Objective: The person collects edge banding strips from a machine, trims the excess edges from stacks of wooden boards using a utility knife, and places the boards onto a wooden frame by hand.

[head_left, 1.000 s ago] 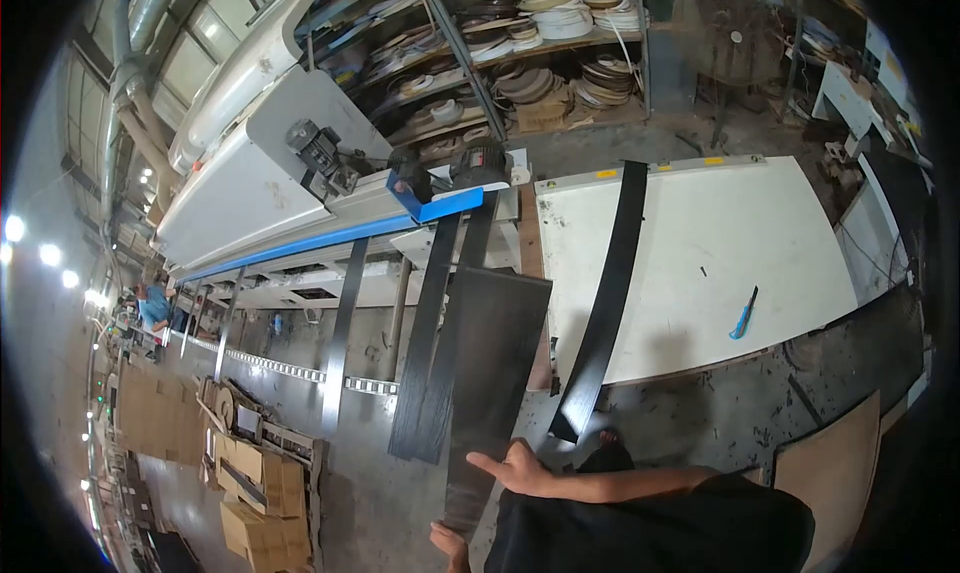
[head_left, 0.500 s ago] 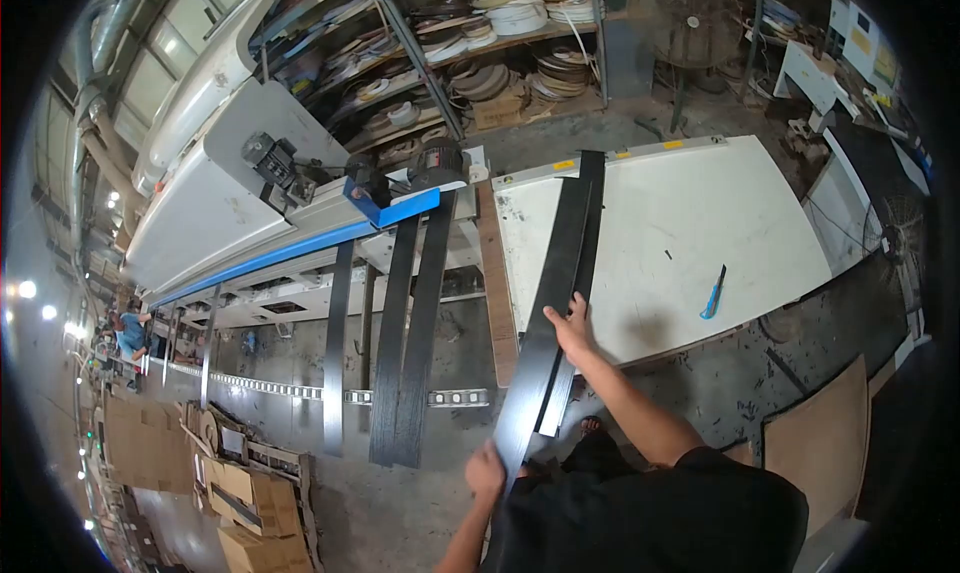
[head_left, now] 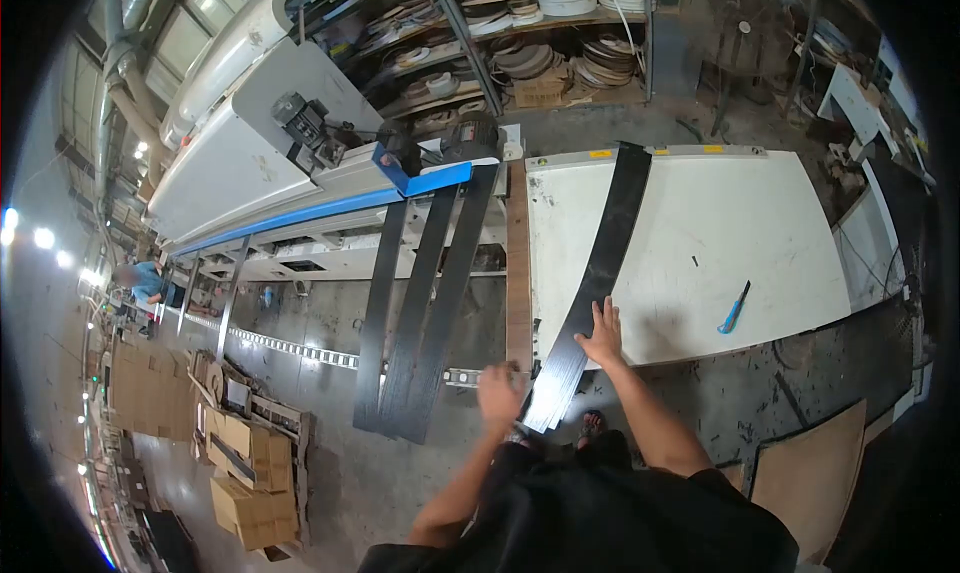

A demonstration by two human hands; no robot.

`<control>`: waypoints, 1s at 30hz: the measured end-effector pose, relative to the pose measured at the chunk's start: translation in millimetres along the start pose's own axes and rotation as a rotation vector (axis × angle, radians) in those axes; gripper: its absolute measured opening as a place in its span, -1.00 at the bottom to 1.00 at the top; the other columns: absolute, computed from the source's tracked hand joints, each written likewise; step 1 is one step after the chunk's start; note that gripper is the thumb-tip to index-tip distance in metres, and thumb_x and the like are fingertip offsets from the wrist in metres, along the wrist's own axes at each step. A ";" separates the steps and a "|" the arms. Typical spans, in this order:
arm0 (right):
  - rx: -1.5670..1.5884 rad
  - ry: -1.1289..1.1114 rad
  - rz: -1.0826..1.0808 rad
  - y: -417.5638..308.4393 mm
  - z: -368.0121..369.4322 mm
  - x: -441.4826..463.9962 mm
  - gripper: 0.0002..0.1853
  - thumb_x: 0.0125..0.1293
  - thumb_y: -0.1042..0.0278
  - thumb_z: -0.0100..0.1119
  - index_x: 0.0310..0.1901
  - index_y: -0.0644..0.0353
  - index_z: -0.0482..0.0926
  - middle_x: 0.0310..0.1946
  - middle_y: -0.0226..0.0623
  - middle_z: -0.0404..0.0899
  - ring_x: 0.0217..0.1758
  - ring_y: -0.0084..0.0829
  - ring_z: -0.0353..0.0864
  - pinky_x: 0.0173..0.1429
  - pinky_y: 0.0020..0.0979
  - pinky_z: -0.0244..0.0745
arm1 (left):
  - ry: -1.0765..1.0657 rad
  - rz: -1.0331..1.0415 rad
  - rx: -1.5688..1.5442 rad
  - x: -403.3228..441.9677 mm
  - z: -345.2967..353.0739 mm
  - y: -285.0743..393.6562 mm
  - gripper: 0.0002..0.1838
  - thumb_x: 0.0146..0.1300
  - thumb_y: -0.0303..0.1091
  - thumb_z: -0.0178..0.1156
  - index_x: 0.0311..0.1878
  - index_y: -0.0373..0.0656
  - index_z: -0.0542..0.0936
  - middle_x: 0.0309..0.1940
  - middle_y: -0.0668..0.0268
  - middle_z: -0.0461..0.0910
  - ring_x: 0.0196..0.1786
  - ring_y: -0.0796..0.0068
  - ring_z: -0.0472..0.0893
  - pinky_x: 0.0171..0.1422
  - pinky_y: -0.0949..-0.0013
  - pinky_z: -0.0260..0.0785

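Note:
Long dark strips (head_left: 612, 235), stacked almost flush, lie across the white work table, with their shiny near ends overhanging its front edge. On top of them, a little short of that edge, rests my right hand (head_left: 602, 335), open with its fingers spread. My left hand (head_left: 500, 398) is just left of the overhanging ends; its fingers are blurred, and whether it touches the strips I cannot tell. A blue utility knife (head_left: 734, 309) lies on the table to the right.
Left of the table stands a long machine with a blue guard rail (head_left: 300, 231). Several dark strips (head_left: 420, 313) stick out from it toward me. Cardboard boxes (head_left: 255, 508) stand lower left. Further along the machine is another person (head_left: 150, 283). Coiled edging fills the back shelves (head_left: 560, 18).
The strips under my hands were offset and now lie nearly aligned, further onto the table. My left hand has left the near end and moved forward. The view has shifted.

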State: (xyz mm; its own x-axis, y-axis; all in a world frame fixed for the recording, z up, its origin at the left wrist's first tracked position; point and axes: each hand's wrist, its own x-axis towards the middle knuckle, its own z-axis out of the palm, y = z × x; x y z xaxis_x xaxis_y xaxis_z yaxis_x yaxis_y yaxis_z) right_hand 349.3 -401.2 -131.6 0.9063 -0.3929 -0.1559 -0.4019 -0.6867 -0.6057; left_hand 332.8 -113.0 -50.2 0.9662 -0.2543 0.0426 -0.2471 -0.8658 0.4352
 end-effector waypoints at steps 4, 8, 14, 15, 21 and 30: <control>-0.098 0.046 -0.017 -10.1 -4.7 -7.6 0.09 0.26 -0.03 0.56 0.72 0.17 0.21 0.82 0.11 -0.20 0.86 0.22 -0.19 0.87 0.11 -0.21 | 0.220 -0.119 0.326 7.8 -37.4 -110.1 -0.07 0.34 0.07 0.43 0.52 -0.51 0.39 0.55 -0.32 0.38 0.63 -0.38 0.31 0.77 -0.24 0.05; -0.093 0.307 -0.084 -42.8 18.8 -13.0 -0.12 0.22 0.07 0.59 0.53 0.20 0.47 0.72 0.17 0.10 0.76 0.23 0.08 0.82 0.12 -0.01 | 0.150 -0.049 0.333 -1.9 -33.3 -168.1 0.02 0.33 0.06 0.44 0.61 -0.52 0.29 0.64 -0.38 0.23 0.70 -0.42 0.18 0.84 -0.25 -0.13; 0.207 0.255 -0.278 -137.6 61.8 -36.3 -0.39 0.23 0.23 0.58 0.28 0.26 0.60 0.47 0.15 0.43 0.59 0.18 0.36 0.67 0.10 0.26 | 0.019 -0.045 0.215 -1.6 -47.2 -142.2 0.07 0.19 0.01 0.57 0.61 -0.45 0.32 0.55 -0.26 0.36 0.61 -0.30 0.31 0.77 -0.20 0.00; 0.254 0.230 -0.285 -144.7 72.6 -39.1 -0.39 0.26 0.22 0.57 0.28 0.27 0.60 0.45 0.16 0.45 0.58 0.18 0.37 0.66 0.08 0.28 | 0.089 -0.086 0.153 -1.3 -51.8 -130.4 0.12 0.08 -0.06 0.64 0.61 -0.42 0.31 0.47 -0.18 0.44 0.50 -0.24 0.39 0.69 -0.17 0.11; 0.669 -0.041 0.053 -172.0 98.7 -27.1 -0.31 0.41 0.06 0.53 0.37 0.37 0.54 0.35 0.09 0.58 0.45 -0.02 0.58 0.55 -0.08 0.45 | 0.207 -0.178 -0.020 -3.1 -41.2 -140.2 0.17 -0.15 -0.16 0.73 0.59 -0.26 0.39 0.26 -0.08 0.51 0.34 -0.17 0.47 0.53 -0.14 0.23; 1.439 -0.304 0.548 -169.0 63.9 48.7 -0.03 0.44 -0.23 0.47 0.64 0.23 0.30 0.42 0.07 0.57 0.35 -0.07 0.70 0.40 -0.11 0.65 | 0.216 -0.119 -0.217 -62.4 -74.8 -153.8 0.15 -0.21 -0.23 0.70 0.57 -0.19 0.43 0.19 -0.06 0.51 0.31 -0.21 0.45 0.46 -0.16 0.27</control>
State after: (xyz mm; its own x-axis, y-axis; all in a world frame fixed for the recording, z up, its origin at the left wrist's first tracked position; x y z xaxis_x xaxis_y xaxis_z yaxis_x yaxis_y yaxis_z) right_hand 469.6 -265.1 -86.8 0.7603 -0.1342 -0.6355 -0.3817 0.6992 -0.6044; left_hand 316.1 68.3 -52.5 0.9863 -0.0397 0.1600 -0.1329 -0.7661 0.6288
